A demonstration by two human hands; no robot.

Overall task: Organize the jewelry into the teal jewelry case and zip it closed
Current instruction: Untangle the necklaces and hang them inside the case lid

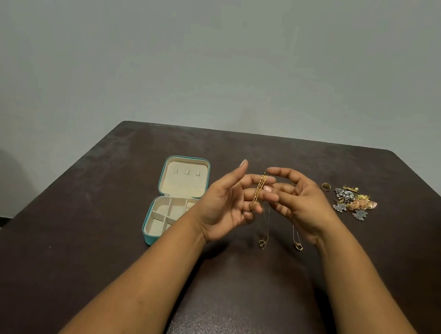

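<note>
Pale grey-green wall backs a dark brown matte table. At about ten o'clock from the hands lies the teal square zip jewelry case, open flat, its cream lid toward twelve o'clock and its divided cream tray nearer the person. Above the table's middle, the left hand is half open, index finger raised, its other fingers lightly pinching a chunky gold chain. The right hand, fingers curled, holds thin gold pendant necklaces that dangle toward six o'clock. At two o'clock sit a gold ring and a heap of silver and gold jewelry.
</note>
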